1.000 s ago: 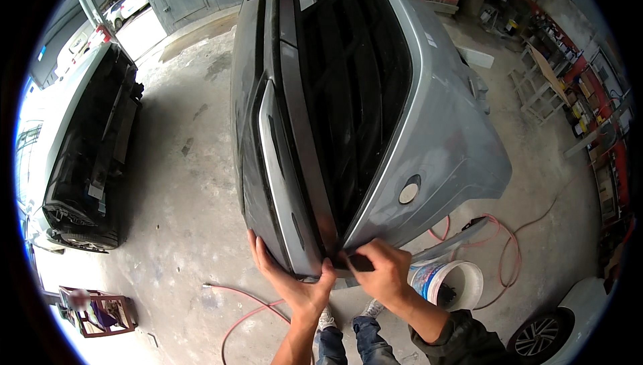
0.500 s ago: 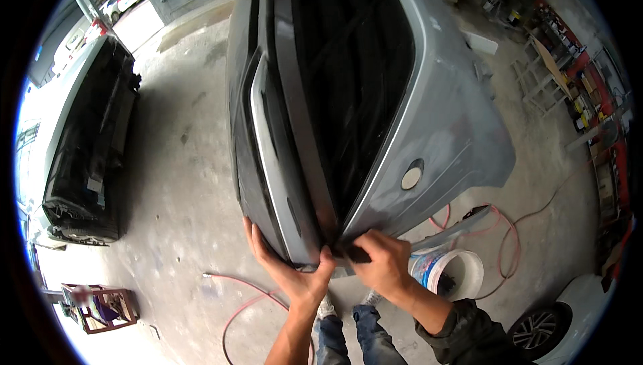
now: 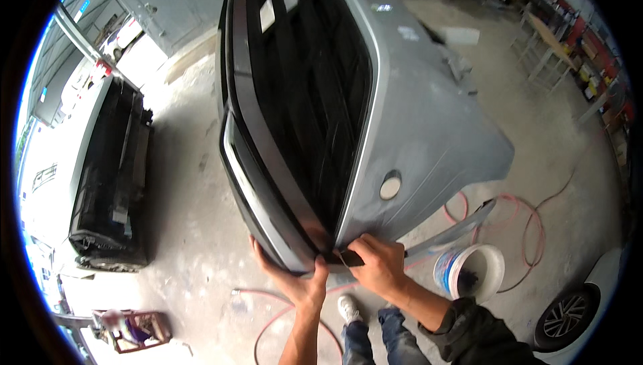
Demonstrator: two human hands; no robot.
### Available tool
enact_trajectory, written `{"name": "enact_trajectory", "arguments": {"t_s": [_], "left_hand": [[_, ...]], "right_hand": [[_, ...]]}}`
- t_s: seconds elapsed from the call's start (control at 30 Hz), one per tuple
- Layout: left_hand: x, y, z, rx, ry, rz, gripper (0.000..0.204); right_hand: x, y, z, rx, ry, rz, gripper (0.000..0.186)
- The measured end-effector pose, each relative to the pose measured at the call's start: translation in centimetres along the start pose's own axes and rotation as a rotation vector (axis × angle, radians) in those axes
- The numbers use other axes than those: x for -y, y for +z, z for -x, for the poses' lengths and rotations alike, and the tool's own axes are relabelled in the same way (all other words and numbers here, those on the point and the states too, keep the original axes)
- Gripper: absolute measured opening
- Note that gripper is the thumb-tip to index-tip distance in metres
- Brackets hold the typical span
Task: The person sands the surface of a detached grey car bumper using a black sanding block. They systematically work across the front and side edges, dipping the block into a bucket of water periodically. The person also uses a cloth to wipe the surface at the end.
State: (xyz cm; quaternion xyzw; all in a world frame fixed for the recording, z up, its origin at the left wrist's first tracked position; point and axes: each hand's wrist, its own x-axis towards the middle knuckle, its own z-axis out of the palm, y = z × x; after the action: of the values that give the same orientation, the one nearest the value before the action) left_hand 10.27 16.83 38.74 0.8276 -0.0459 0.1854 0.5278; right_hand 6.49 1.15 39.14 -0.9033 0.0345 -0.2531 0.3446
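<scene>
A grey car bumper (image 3: 422, 130) with a black slatted grille (image 3: 315, 90) fills the middle, its narrow end toward me. My left hand (image 3: 298, 286) wraps that near end, fingers along its left side and thumb at the tip. Pinched in my right hand (image 3: 380, 266) is a small dark sheet (image 3: 349, 258) that looks like sandpaper. It lies against the bumper's edge, at the grille's near corner beside my left thumb. A bright trim strip (image 3: 251, 191) runs along the left side, and a round pale cap (image 3: 390, 188) sits in the right face.
A white bucket (image 3: 492, 268) with something dark inside stands right of my feet. Red hoses (image 3: 536, 231) curl over the floor. At left are a car with a black front end (image 3: 110, 184) and a low red-framed cart (image 3: 130, 331); a car wheel (image 3: 566, 318) is at lower right.
The view has shifted, so the bumper's far end sits further left. My right hand has drawn slightly back from the grille's corner, showing more of the sheet. My left hand keeps its hold.
</scene>
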Motion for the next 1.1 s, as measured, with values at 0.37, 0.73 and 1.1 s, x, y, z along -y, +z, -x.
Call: {"name": "enact_trajectory", "arguments": {"t_s": [0.37, 0.73, 1.1], "left_hand": [[-3.4, 1.0, 0.1, -0.085, 0.113, -0.184, 0.105], [-2.7, 0.6, -0.2, -0.071, 0.066, -0.186, 0.114], [-1.8, -0.3, -0.4, 0.032, 0.146, -0.185, 0.114]], "right_hand": [[-2.1, -6.3, 0.1, -0.003, 0.267, -0.264, 0.057], [-3.3, -8.1, 2.6, 0.203, 0.228, -0.502, 0.02], [-1.4, -4.5, -0.1, 0.224, 0.126, -0.327, 0.015]]}}
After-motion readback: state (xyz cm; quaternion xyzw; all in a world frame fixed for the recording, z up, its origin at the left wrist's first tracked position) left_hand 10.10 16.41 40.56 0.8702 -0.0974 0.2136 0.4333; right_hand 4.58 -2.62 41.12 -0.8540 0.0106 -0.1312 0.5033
